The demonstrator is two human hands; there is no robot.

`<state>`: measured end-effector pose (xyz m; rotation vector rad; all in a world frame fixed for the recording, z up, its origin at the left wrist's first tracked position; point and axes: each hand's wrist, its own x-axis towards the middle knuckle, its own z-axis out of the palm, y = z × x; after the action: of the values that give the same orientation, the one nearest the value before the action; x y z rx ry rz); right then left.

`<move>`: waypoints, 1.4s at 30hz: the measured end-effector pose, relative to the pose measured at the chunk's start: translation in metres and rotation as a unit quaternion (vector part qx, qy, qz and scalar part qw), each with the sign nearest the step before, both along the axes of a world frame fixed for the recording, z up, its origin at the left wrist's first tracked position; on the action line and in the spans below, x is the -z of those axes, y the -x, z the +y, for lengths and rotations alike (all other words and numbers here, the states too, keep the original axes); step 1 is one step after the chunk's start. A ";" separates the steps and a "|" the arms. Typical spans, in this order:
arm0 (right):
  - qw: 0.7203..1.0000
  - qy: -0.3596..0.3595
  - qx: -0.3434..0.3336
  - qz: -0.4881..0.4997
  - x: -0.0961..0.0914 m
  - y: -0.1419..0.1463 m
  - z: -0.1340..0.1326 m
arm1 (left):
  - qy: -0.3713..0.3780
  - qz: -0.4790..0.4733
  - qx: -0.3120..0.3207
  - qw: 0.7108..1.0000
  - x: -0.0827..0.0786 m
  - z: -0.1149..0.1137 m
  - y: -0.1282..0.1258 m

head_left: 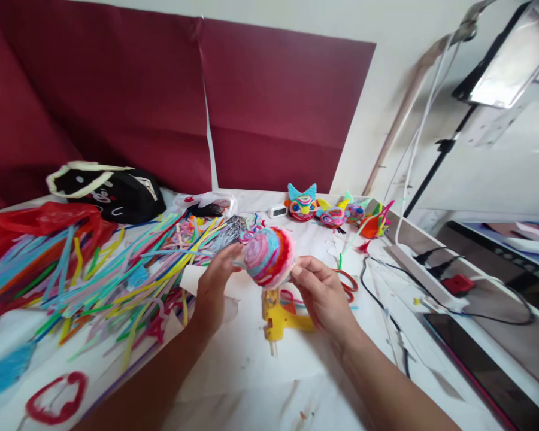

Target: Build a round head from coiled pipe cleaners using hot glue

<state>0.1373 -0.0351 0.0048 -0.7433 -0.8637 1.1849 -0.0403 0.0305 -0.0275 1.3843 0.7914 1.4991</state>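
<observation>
Both my hands hold up a round mask-like piece (268, 256) made of coiled pipe cleaners in pink, blue and red, a little above the white table (251, 371). My left hand (215, 287) grips its left edge with closed fingers. My right hand (320, 291) pinches its right edge. Directly below the piece lies a yellow glue gun (278, 320) on the table.
A big heap of loose coloured pipe cleaners (94, 275) covers the left of the table, with a red plastic bag (31, 221) and a black bag (112, 191) behind. Several finished colourful masks (332, 212) stand at the back. A white power strip (426, 278) and cables lie at right.
</observation>
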 end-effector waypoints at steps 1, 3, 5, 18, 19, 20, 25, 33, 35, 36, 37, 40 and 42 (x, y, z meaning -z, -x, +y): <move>0.999 0.000 -0.005 0.032 0.000 -0.001 0.001 | 0.027 -0.021 0.002 0.999 -0.001 0.001 0.000; 0.996 0.003 -0.020 0.082 -0.001 -0.003 0.002 | 0.087 -0.061 0.021 0.994 -0.002 0.003 -0.002; 0.992 0.009 -0.043 0.121 -0.001 -0.003 0.002 | 0.159 -0.104 0.071 0.979 -0.003 0.002 -0.003; 0.968 0.058 -0.127 0.208 0.012 0.001 0.008 | 0.270 -0.255 0.275 0.887 -0.006 -0.007 -0.001; 0.970 0.058 -0.123 0.202 0.012 0.000 0.009 | 0.266 -0.260 0.284 0.884 -0.007 -0.008 -0.001; 0.972 0.060 -0.117 0.194 0.013 0.000 0.009 | 0.262 -0.264 0.292 0.881 -0.008 -0.009 -0.001; 0.982 0.075 -0.097 0.143 0.016 0.001 0.011 | 0.243 -0.272 0.291 0.884 -0.014 -0.012 0.000; 0.983 0.080 -0.105 0.125 0.012 0.001 0.009 | 0.220 -0.277 0.264 0.897 -0.012 -0.009 0.000; 0.987 0.083 -0.087 0.102 0.010 0.001 0.007 | 0.211 -0.264 0.254 0.906 -0.012 -0.009 -0.001; 0.990 0.085 -0.074 0.084 0.009 0.000 0.006 | 0.204 -0.254 0.247 0.913 -0.012 -0.010 -0.001; 0.993 0.087 -0.057 0.060 0.008 0.000 0.005 | 0.195 -0.244 0.238 0.920 -0.013 -0.010 -0.002; 0.996 0.092 0.011 -0.016 0.007 0.000 0.004 | 0.168 -0.203 0.200 0.944 -0.013 -0.011 -0.003; 0.994 0.092 0.047 -0.045 0.008 0.000 0.004 | 0.142 -0.168 0.164 0.962 -0.014 -0.012 -0.002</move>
<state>0.1372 -0.0313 -0.0032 -0.9834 -0.7923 1.1634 -0.0380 0.0182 -0.0138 0.9589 0.5086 1.2575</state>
